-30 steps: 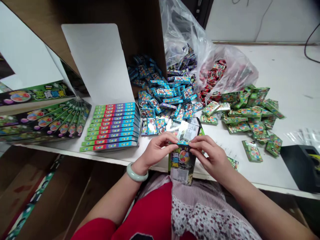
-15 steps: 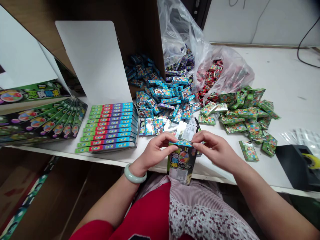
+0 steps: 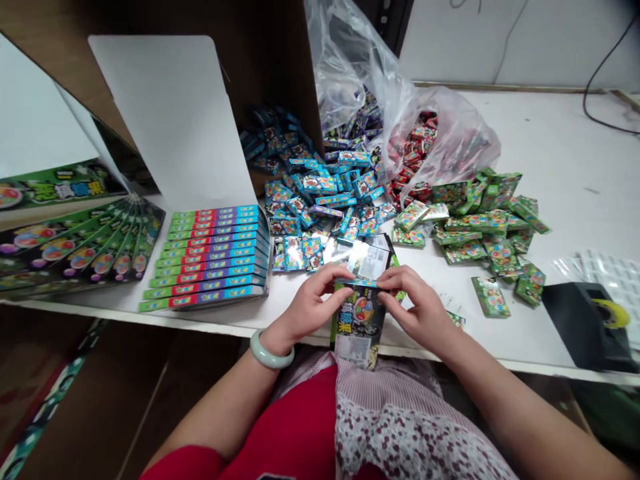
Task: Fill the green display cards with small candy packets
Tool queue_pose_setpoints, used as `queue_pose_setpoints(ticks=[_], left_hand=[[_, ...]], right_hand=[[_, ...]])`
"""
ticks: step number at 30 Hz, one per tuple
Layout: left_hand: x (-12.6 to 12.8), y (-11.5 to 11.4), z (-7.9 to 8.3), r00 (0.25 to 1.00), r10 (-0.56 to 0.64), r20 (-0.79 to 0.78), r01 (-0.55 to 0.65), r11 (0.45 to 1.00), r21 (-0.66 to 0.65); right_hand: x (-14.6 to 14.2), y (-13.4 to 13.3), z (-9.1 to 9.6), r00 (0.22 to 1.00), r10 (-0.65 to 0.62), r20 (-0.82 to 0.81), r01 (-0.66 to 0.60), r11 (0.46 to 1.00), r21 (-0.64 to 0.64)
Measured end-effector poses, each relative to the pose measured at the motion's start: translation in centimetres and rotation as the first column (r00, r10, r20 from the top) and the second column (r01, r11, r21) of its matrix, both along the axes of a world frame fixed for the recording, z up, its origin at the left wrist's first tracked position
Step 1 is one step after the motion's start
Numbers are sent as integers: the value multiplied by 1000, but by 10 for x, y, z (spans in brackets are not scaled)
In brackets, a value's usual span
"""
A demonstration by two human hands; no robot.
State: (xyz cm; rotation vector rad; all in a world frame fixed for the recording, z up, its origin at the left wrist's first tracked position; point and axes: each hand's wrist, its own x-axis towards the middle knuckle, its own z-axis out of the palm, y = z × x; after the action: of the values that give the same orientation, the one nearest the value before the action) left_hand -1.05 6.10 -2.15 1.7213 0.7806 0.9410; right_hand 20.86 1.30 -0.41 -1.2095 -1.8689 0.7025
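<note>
A black printed candy box (image 3: 357, 320) stands upright at the table's front edge, its top edge between my two hands. My left hand (image 3: 317, 300) pinches the top left corner, with the thumb in front and the fingers behind. At the top right corner, my right hand (image 3: 415, 303) grips with thumb and fingers. A blue strip shows along the top, between my fingertips. Just behind the box lie flat printed packs (image 3: 373, 257) under shiny clear film. Small blue candy boxes (image 3: 303, 253) lie close beyond my left hand.
To the left stands a display carton (image 3: 210, 260) filled with rows of coloured boxes, its white lid raised. Fanned printed cartons (image 3: 85, 247) lie farther left. Loose green boxes (image 3: 490, 227), a plastic bag (image 3: 450, 140) with red boxes, and a black tape dispenser (image 3: 587, 327) are on the right.
My right hand has shifted slightly down and left at the box's top edge. A small green piece now shows beside my right wrist. The whole view has moved a little.
</note>
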Motion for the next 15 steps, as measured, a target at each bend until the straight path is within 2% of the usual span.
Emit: queue_pose_setpoints(ticks=[3,7,10,13,15], left_hand=[[1,2,1,1000,-23,9,22,996,82],[0,5,1,999,-49,-25,51,994,100],[4,8,-4,999,23,-36,-19,994,112],[7,12,-8,993,112,-41,-106,987,122],[6,16,-10,989,134,-57,-127,985,117]], right_hand=[[-4,-1,-7,992,-68,-109,66,997,-29],[-17,-1,-11,977,-129,-170,131,991,2],[-24,-1,-12,975,-144,-170,152,988,33],[-3,-3,-15,968,-133,-214,122,990,-65],[34,-10,-19,950,-249,-191,216,961,-175]])
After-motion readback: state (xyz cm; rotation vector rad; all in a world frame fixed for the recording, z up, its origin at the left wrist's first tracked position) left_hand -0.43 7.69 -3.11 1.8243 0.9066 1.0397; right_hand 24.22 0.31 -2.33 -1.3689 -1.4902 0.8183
